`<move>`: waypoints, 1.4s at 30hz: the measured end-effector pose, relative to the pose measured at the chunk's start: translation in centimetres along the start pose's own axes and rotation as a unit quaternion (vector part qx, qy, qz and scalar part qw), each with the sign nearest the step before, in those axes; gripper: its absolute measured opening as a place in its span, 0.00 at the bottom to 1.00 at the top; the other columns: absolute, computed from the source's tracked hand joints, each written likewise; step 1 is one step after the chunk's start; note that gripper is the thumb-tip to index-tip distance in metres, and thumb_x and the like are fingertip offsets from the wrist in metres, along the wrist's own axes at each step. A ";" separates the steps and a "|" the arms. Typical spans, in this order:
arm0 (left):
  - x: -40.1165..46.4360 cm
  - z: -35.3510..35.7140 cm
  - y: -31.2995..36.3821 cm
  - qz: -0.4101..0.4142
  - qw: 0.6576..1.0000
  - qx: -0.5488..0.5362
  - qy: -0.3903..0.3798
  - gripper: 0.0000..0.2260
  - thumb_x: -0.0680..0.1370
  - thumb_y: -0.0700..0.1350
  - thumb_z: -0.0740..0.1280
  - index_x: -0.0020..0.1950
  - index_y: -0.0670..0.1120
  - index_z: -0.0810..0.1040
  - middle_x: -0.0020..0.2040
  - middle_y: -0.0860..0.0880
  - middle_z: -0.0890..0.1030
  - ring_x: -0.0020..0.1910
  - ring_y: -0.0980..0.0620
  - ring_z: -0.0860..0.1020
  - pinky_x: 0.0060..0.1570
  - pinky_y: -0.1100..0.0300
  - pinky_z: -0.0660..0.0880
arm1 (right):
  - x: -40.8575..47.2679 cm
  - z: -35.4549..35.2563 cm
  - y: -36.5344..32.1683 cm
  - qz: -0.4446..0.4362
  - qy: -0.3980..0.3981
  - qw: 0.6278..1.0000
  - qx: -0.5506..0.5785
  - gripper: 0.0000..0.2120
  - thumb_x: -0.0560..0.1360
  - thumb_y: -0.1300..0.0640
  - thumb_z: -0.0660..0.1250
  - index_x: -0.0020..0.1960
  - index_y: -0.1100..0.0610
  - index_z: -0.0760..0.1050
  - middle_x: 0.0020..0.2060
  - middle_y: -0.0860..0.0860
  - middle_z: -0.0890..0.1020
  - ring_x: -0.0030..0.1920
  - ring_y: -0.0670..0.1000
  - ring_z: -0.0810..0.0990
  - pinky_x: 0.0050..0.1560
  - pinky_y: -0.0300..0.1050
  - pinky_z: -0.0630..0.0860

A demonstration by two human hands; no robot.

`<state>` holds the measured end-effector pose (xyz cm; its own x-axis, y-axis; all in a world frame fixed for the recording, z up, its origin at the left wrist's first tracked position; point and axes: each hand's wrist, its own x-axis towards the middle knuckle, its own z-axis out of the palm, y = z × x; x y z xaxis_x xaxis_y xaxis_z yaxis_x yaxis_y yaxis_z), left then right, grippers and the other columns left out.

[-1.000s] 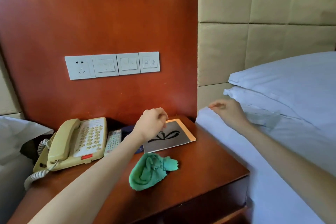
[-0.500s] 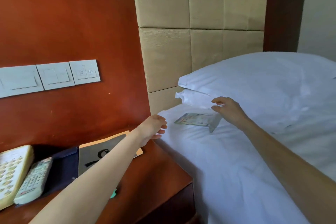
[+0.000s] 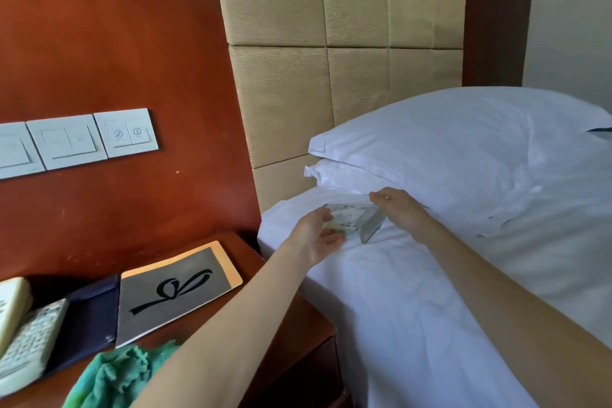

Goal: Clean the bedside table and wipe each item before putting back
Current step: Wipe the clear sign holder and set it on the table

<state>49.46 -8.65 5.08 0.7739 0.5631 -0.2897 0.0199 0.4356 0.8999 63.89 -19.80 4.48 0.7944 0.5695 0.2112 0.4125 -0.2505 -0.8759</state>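
Head view: both forearms reach forward over the white bed sheet, converging on a clear acrylic sign holder that lies on the sheet near the bed's head end, just below the stacked pillows. Left hand, palm turned up and inward, fingers loosely extended, touches the holder's near-left edge without closing on it. Right hand, back upward, fingers slightly bent, rests at the holder's right edge; whether it grips is unclear. Bedside table at lower left carries, along its back edge, a grey booklet with a black ribbon mark, a dark folder, a remote control and part of a cream telephone; a green cloth lies crumpled at the front edge. Wall switches are mounted above
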 end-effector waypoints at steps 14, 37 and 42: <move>-4.2 -6.0 1.4 0.279 0.939 0.160 0.121 0.11 0.77 0.30 0.63 0.43 0.42 0.80 0.57 0.46 0.80 0.58 0.47 0.78 0.58 0.51 0.77 | -4.5 3.7 -4.7 -0.091 -0.020 0.982 0.164 0.05 0.71 0.64 0.72 0.38 0.57 0.80 0.39 0.57 0.78 0.42 0.53 0.75 0.49 0.47 0.71; -21.8 -30.9 3.5 0.354 0.910 0.165 0.138 0.21 0.82 0.44 0.60 0.65 0.71 0.63 0.56 0.55 0.83 0.52 0.54 0.82 0.44 0.60 0.80 | -18.4 26.5 -17.1 -0.210 -0.181 0.945 0.176 0.24 0.64 0.51 0.78 0.53 0.45 0.69 0.38 0.48 0.81 0.42 0.43 0.82 0.43 0.38 0.79; -23.6 -34.3 3.6 0.321 0.912 0.217 0.133 0.19 0.82 0.41 0.60 0.65 0.64 0.69 0.55 0.56 0.84 0.52 0.54 0.82 0.45 0.58 0.81 | -18.0 27.2 -19.9 -0.118 -0.246 0.928 0.255 0.22 0.73 0.52 0.71 0.64 0.53 0.67 0.41 0.50 0.83 0.40 0.47 0.84 0.35 0.43 0.80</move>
<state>9.59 3.71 3.98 0.5343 0.7798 0.3261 -0.0904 -0.3309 0.9393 29.25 -3.77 6.30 0.3567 0.8817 0.3088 0.1850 0.2573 -0.9485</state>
